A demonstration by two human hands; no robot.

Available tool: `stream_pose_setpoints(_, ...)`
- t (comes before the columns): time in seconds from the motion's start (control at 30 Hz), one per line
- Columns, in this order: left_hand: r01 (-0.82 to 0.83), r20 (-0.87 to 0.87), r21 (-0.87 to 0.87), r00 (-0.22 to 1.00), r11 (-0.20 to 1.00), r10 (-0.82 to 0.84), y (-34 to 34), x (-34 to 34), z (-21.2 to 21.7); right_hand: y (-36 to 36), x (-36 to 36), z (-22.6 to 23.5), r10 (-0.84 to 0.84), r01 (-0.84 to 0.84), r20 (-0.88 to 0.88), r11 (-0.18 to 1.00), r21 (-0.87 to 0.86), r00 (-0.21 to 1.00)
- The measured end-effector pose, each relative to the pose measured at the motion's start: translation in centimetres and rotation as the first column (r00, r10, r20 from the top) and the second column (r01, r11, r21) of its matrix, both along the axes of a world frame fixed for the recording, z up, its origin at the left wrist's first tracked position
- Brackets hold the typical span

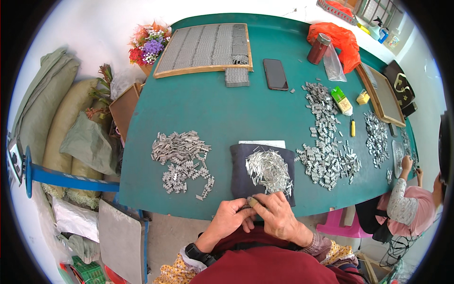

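At the near edge of a green table [217, 113], a person's left hand [230, 218] and right hand [279, 218] met fingertip to fingertip, pinching a small metal piece [250, 202] between them; the piece was too small to make out clearly. Both hands were closed narrowly around it, just past the table's near edge.

Directly beyond the hands lay a dark cloth [239, 173] carrying a heap of thin metal pins [268, 169], with a white sheet [262, 143] showing at its far edge. To the left of the cloth sat a pile of flat metal links [182, 158], some joined into short zigzag strips. To the right, a longer spread of similar links [326, 142] ran toward the far edge.

Near the far edge rested a wooden tray [205, 49] filled with rows of assembled strips, a black phone [275, 74] beside it, and a dark red jar [318, 48] in front of an orange plastic bag [338, 38]. A small green box [341, 100] lay near the right side.

At the table's right edge, another person in a pink sleeve [402, 203] worked with one hand [406, 163] raised to more links.
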State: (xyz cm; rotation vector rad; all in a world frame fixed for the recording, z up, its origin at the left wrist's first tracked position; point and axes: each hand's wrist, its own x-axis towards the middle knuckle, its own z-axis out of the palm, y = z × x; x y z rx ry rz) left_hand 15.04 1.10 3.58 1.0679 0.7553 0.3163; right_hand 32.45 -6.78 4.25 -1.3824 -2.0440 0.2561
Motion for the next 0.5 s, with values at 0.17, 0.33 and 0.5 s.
stream_pose_setpoints(0.17, -0.009, 0.009, -0.032, 1.000, 0.999, 0.010, 0.2, -0.1, -0.1, -0.1, -0.1, 0.6, 0.024, -0.024, -0.013, 0.997, -0.068, 1.000)
stream_pose_setpoints(0.33, -0.031, 0.096, -0.118, 0.994, 0.993, 0.042, 0.2, -0.4, 0.1, -0.5, -0.4, 0.3, -0.130, 0.056, -0.350, 0.976, -0.213, 0.928)
stream_pose_setpoints(0.5, -0.032, 0.214, -0.205, 0.974, 0.978, 0.077, 0.2, -0.4, -0.1, -1.0, 0.2, -0.4, -0.207, 0.092, -0.400, 0.954, -0.286, 0.893)
